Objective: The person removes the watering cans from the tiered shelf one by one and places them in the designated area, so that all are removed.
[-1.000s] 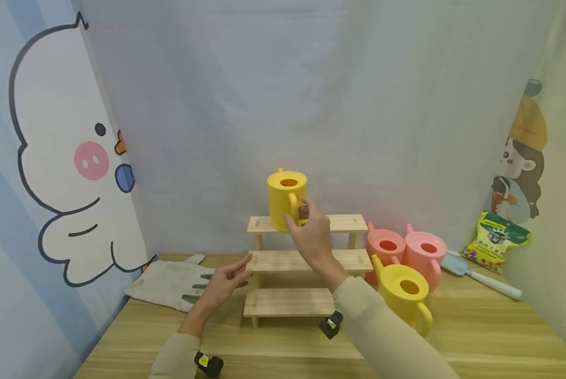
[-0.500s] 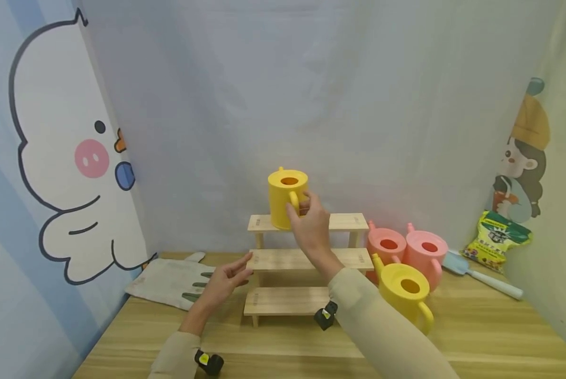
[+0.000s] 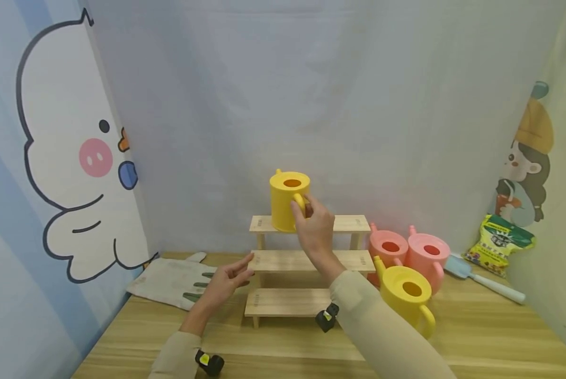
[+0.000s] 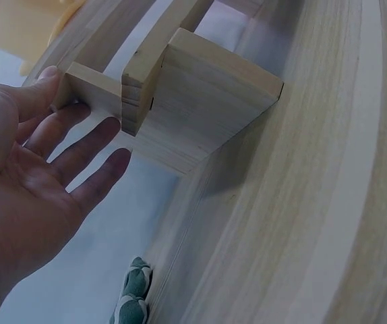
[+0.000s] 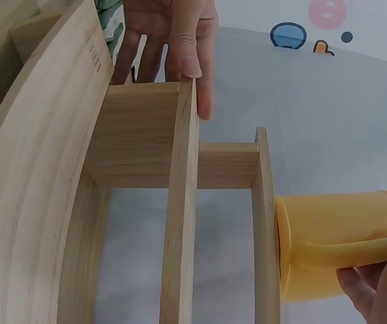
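A yellow watering can [image 3: 283,205] stands upright on the top step of a three-step wooden rack [image 3: 287,260]. My right hand [image 3: 315,226] grips its handle, which faces me and slightly right; the spout points to the back. In the right wrist view the watering can's base [image 5: 285,250] meets the top board. My left hand [image 3: 225,281] touches the left end of the middle step. Its fingers [image 4: 89,148] are fairly straight and spread, with the thumb at the board's end. My right forearm hides part of the lowest step.
Right of the rack stand two pink watering cans [image 3: 388,243] [image 3: 427,249] and another yellow watering can [image 3: 404,300]. Farther right lie a light blue trowel [image 3: 484,281] and a green and yellow bag [image 3: 499,245]. A grey glove [image 3: 169,281] lies on the left. A curtain [image 3: 216,131] hangs behind.
The yellow watering can in my right hand has turned slightly, its handle shifting right and its spout left. My left hand stays at the middle step. The head view has shifted a little.
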The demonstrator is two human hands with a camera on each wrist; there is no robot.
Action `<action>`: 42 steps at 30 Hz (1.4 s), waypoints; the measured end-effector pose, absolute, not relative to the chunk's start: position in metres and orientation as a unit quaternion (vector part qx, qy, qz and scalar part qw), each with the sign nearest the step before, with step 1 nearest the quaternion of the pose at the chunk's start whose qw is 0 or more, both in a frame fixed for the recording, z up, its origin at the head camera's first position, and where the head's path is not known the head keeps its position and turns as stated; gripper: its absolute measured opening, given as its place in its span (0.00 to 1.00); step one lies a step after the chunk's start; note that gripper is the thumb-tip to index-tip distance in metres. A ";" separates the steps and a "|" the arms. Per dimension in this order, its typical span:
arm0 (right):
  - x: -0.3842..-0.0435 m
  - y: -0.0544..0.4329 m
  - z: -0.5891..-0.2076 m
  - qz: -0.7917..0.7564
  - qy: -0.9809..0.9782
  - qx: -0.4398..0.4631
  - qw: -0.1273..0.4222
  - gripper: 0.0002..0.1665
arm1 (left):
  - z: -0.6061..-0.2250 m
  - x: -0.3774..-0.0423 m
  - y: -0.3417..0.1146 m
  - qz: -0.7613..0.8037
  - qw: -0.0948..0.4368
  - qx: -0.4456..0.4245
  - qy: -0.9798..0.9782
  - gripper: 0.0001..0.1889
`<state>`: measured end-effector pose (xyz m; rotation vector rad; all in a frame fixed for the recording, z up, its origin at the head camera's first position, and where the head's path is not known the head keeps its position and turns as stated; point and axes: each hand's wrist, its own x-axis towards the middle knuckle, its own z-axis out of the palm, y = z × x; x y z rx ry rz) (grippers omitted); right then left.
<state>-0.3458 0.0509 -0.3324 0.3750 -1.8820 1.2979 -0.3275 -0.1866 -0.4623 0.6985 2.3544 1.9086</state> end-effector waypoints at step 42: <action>-0.337 0.060 -0.321 0.664 -0.676 0.046 0.316 0.19 | -0.466 -0.331 -0.187 0.614 0.018 0.223 0.757 0.29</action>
